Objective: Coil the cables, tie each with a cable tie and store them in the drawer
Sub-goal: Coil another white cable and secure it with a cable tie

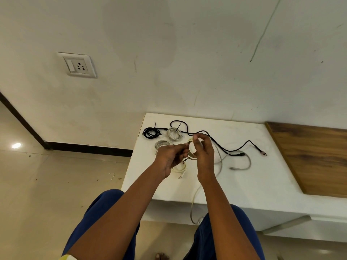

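the two hands hide most of what they work on: the left hand (171, 157) and the right hand (203, 156) meet above the counter (234, 184), both with fingers curled, pinching a cream cable coil (191, 155) between them — only its lower arc shows, and whether a tie is on it cannot be told. one loose cream tail (193, 203) drops off the near counter edge, hanging roughly vertical between the knees. behind the hands, toward the wall, lie a tied black coil (151, 132), a white coil (173, 133) and a grey coil (162, 144), partly covered by the left hand. a long black cable (234, 150) runs uncoiled left to right across the counter, its plug pointing right. a grey cable (244, 164) loops beside it. open counter lies to the right, up to a wooden panel (309, 158) — cut off by the frame.
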